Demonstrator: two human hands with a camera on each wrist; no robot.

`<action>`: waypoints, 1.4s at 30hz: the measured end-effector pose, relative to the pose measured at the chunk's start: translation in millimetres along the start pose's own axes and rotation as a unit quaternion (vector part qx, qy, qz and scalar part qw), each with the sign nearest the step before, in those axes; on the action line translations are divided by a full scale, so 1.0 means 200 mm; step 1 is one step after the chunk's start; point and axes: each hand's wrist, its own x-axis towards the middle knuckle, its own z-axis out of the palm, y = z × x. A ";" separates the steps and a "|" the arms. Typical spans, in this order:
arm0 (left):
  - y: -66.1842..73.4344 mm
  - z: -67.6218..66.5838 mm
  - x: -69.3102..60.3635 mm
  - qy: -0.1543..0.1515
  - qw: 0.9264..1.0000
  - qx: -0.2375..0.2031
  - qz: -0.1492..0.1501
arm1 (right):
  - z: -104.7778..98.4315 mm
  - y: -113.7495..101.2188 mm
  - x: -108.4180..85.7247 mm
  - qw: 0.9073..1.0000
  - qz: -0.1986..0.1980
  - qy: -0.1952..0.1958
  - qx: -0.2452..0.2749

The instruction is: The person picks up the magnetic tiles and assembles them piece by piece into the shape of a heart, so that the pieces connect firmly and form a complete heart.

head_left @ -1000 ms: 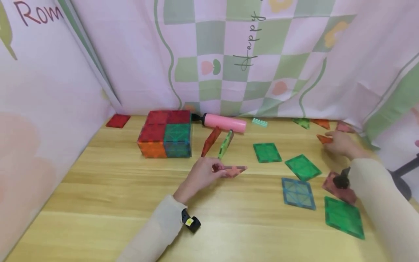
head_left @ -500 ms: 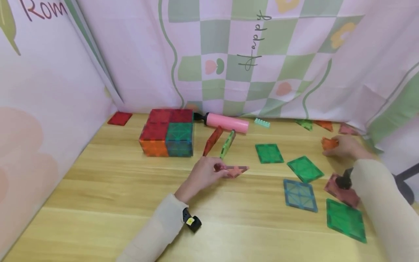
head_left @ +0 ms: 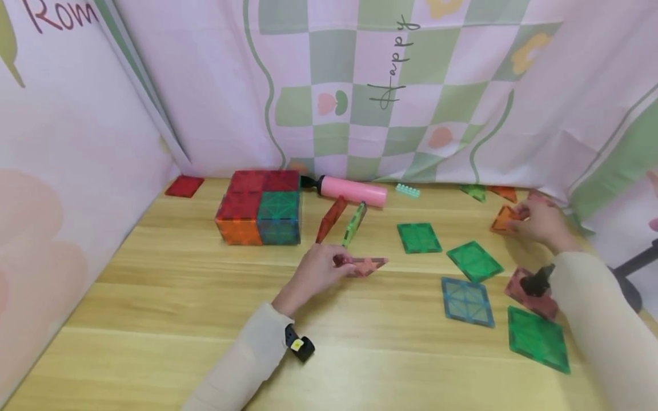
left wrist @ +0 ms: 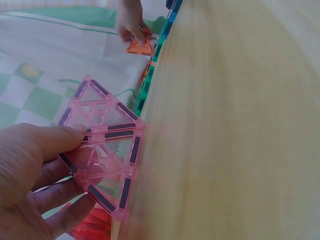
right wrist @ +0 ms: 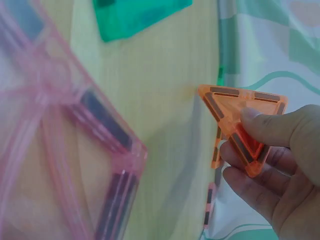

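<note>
My left hand (head_left: 319,274) pinches two pink triangular magnetic tiles (left wrist: 120,131), joined edge to edge in a diamond, between thumb and fingers just above the table. At the far right, my right hand (head_left: 546,225) holds an orange triangular magnetic tile (right wrist: 245,95), tilted up, with the thumb on its face. Just beyond the left hand stand a red pair of tiles (head_left: 331,220) and a lime-green one (head_left: 354,224), on edge. Behind the right hand lie a green triangle (head_left: 473,192), an orange triangle (head_left: 504,193) and a pink tile, partly hidden.
A box of red, orange, green and blue tiles (head_left: 241,200) stands at back left, near a pink pump (head_left: 352,191). Green squares (head_left: 418,238), a blue square (head_left: 468,302) and a pink tile (head_left: 529,291) lie to the right. A red square (head_left: 184,186) lies far left.
My right hand has picked up the orange triangle, turned it and drawn it slightly back, its face now toward the head camera. The left hand keeps its place with the pink tiles.
</note>
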 end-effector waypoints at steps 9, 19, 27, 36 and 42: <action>-0.01 0.01 0.00 -0.001 1.000 0.004 0.000 | -0.02 -0.17 -0.05 0.999 -0.019 -0.014 0.027; -0.01 0.01 0.01 0.004 1.000 -0.001 0.011 | 0.09 -0.51 -0.16 0.995 -0.051 0.012 0.087; -0.02 0.02 0.01 0.005 1.000 -0.013 0.002 | 0.19 -0.76 -0.23 0.976 -0.156 0.037 0.149; -0.03 0.02 0.01 0.010 1.000 -0.014 0.015 | 0.29 -0.97 -0.28 0.972 -0.154 -0.039 0.176; -0.03 0.02 0.01 0.006 1.000 -0.014 0.016 | 0.35 -1.03 -0.28 0.967 -0.157 -0.086 0.183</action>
